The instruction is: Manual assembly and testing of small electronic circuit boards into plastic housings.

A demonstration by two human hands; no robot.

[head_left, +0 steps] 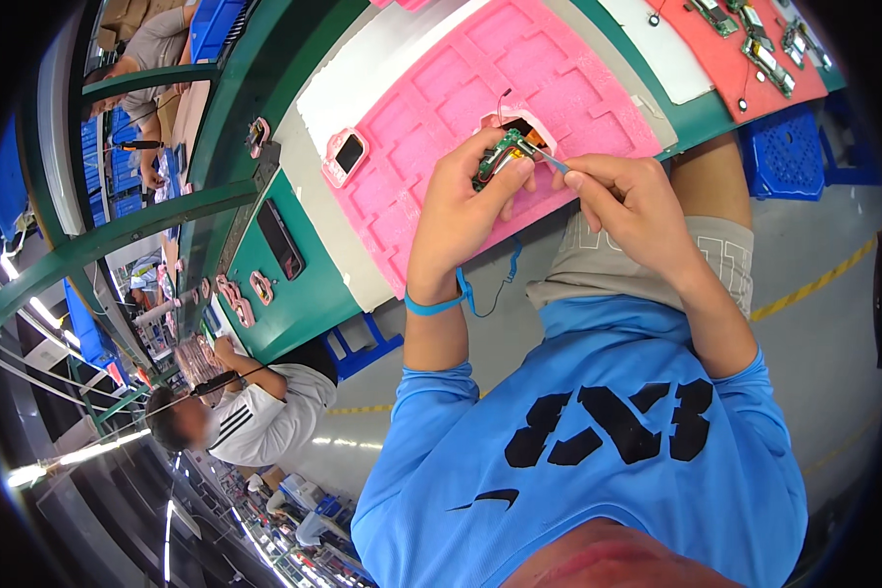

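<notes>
My left hand (467, 204) is closed around a small green circuit board (500, 157), tilted above a pink foam tray (402, 137). Pinched between the thumb and fingers of my right hand (632, 201) is a slim blue-grey tool (556, 163); its tip reaches the board's right edge, and its exact kind is too small to make out. Just behind the board sits a pink-and-white casing (544, 125) with a dark opening and an orange flex strip, partly hidden by my fingers. A blue wrist strap (436, 306) with a cord circles my left wrist.
Another pink casing with a dark screen (346, 154) rests at the tray's left edge. Several circuit boards lie on a red mat (696, 44) at far right. A black phone-like slab (281, 240) lies on the green bench. A blue stool (784, 157) stands right. A person in white (274, 416) works at left.
</notes>
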